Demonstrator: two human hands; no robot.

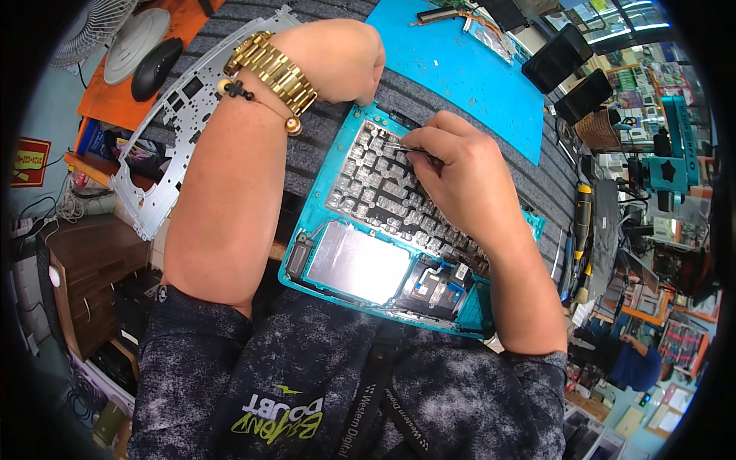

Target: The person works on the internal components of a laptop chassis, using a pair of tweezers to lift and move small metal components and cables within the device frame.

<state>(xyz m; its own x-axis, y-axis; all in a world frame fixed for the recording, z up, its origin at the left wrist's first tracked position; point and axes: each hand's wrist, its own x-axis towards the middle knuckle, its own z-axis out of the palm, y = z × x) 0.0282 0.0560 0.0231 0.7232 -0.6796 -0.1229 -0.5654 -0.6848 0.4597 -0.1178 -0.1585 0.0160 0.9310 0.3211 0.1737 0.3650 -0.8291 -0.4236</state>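
A teal laptop palm-rest case [313, 201] lies tilted over my lap and the mat's edge, its inner side up. Its keyboard's underside [392, 188] shows rows of pale, clear key parts. Between the fingers of my right hand [460, 157] are thin metal tweezers [397, 146], their tips at the keyboard's far left rows. My left hand [345, 61] is closed at the case's far left corner, with its fingertips on the edge and partly hidden. Nearer me in the case are a silvery rectangular panel [360, 263] and a dark part with cables [435, 291].
A perforated metal plate [165, 146] lies left, under my left forearm. Beyond the case is a blue mat [460, 84] on a grey ribbed cover [307, 172]. A yellow-black screwdriver [583, 218] and other tools lie right. A black mouse [157, 69] and fan [88, 31] stand far left.
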